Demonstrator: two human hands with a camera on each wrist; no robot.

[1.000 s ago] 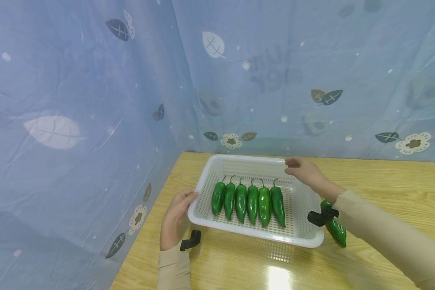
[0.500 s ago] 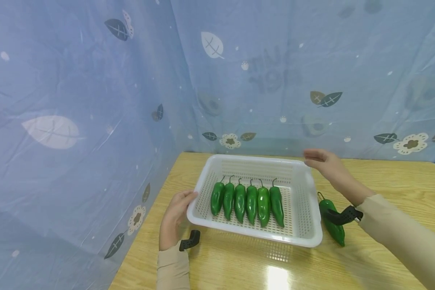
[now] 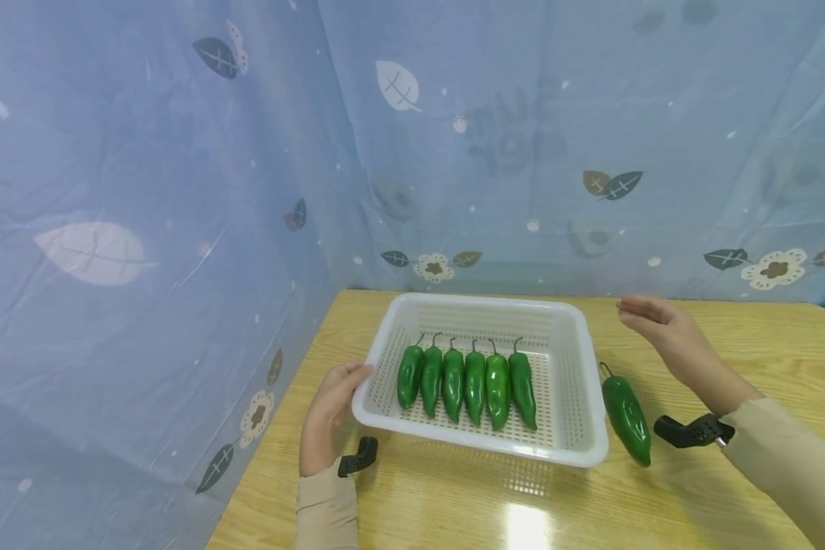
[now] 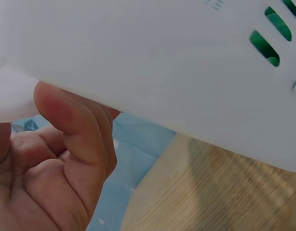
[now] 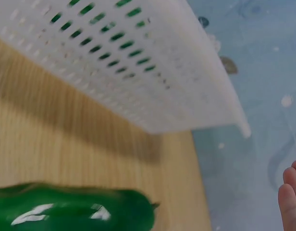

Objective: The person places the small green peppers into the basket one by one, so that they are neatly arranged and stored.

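Observation:
Several glossy green chili peppers (image 3: pixel 453 382) lie side by side in a row, stems to the back, in a white perforated plastic basket (image 3: pixel 481 442). My left hand (image 3: pixel 330 401) grips the basket's left rim, thumb on top; in the left wrist view its curled fingers (image 4: pixel 85 134) show under the rim. Outside the basket's right side a lone green chili pepper (image 3: pixel 626 416) rests on the table. My right hand (image 3: pixel 677 340) is raised behind and to the right of it, holding nothing, with fingers extended. Only its fingertips (image 5: pixel 288 202) enter the right wrist view.
The wooden table (image 3: pixel 412 504) carries the basket near its back left edge. A blue patterned curtain (image 3: pixel 522 153) hangs behind and along the left side. Black wrist cameras (image 3: pixel 690 431) sit at both cuffs.
My right hand has moved right, from over the basket's back right corner to beyond it, uncovering the lone chili pepper. The left hand stays on the rim.

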